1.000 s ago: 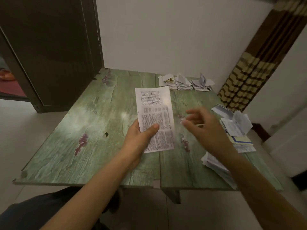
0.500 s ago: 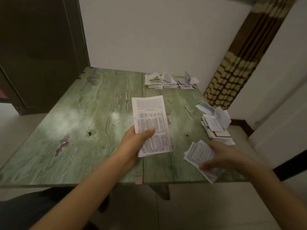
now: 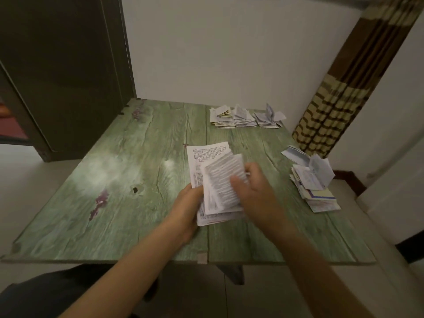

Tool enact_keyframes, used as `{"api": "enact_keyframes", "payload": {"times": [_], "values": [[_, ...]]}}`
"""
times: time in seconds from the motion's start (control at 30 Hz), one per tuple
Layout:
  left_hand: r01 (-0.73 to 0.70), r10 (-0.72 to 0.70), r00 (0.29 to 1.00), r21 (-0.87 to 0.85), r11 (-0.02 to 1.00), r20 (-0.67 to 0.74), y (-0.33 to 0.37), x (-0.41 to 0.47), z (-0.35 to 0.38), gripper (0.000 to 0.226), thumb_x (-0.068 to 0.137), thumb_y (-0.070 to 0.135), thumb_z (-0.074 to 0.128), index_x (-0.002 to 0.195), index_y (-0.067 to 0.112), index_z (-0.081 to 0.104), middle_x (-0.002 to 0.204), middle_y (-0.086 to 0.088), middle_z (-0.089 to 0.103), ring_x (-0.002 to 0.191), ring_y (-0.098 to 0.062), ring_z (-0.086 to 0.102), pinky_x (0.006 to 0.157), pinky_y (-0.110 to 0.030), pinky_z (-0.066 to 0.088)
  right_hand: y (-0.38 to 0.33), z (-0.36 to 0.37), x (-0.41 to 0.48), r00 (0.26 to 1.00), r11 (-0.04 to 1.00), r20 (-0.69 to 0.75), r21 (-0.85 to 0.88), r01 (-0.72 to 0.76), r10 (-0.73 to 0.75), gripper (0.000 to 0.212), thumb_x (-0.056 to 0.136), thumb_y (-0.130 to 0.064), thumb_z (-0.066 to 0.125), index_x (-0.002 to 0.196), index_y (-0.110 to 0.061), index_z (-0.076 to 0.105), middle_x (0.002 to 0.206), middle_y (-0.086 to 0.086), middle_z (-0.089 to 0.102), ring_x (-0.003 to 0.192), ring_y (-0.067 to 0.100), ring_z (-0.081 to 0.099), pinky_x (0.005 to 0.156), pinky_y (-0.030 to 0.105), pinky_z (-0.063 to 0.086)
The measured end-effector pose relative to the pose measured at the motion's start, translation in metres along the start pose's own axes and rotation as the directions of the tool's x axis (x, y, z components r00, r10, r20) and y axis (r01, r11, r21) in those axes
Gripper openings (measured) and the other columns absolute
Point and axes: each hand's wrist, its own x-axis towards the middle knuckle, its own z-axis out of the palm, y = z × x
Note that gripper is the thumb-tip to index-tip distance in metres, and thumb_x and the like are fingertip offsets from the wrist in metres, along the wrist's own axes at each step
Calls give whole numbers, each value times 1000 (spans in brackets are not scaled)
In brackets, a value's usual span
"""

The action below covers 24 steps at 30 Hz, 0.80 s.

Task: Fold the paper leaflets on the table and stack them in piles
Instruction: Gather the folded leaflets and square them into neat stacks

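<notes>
Leaflets [image 3: 207, 152] hover over the tabletop [image 3: 137, 180], gripped by the left hand [image 3: 188, 203] and pinched by the right hand [image 3: 257, 191] (one blurred), with three folded piles [image 3: 245, 117] done and a loose heap [image 3: 314, 184] seemingly awaiting folding.

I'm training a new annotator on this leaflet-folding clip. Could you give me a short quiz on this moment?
1. True or false: the left hand holds nothing.
2. How many folded piles stand along the far edge of the table? A two, B three, C five.
3. Fill in: the right hand holds blurred leaflets ____ the long leaflet.
Key: 1 false, its grip is on the long leaflet; 2 B; 3 over.
</notes>
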Motion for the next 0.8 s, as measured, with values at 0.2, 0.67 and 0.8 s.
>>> {"api": "enact_keyframes", "payload": {"times": [0.2, 0.67, 0.8], "values": [[-118, 119, 993, -95, 989, 12, 0, 1, -4, 39, 96, 41, 37, 108, 16, 64, 103, -9, 72, 91, -22, 70, 78, -33, 57, 29, 49, 6, 963, 905, -167, -407, 127, -210, 28, 99, -25, 36, 123, -12, 42, 108, 5, 59, 90, 17, 57, 76, 37, 51], [-445, 471, 879, 493, 748, 78, -1, 6, -22, 56, 86, -1, 58, 123, 34, 35, 122, 8, 54, 112, -4, 55, 91, -26, 51, 34, 54, 20, 997, 985, 42, 161, 63, -70, 70, 91, 4, 46, 146, -20, 10, 141, -2, 39, 122, 6, 45, 84, 1, 40], [-494, 520, 850, 465, 734, 82, -3, 10, -24, 77, 72, 7, 58, 137, 22, 20, 129, 7, 47, 113, 0, 54, 87, -20, 50, 40, 59, 19, 994, 971, 85, 237, 46, -68, 77, 89, 8, 48, 147, -16, 5, 142, 3, 41, 117, 5, 49, 77, 2, 42]]}}
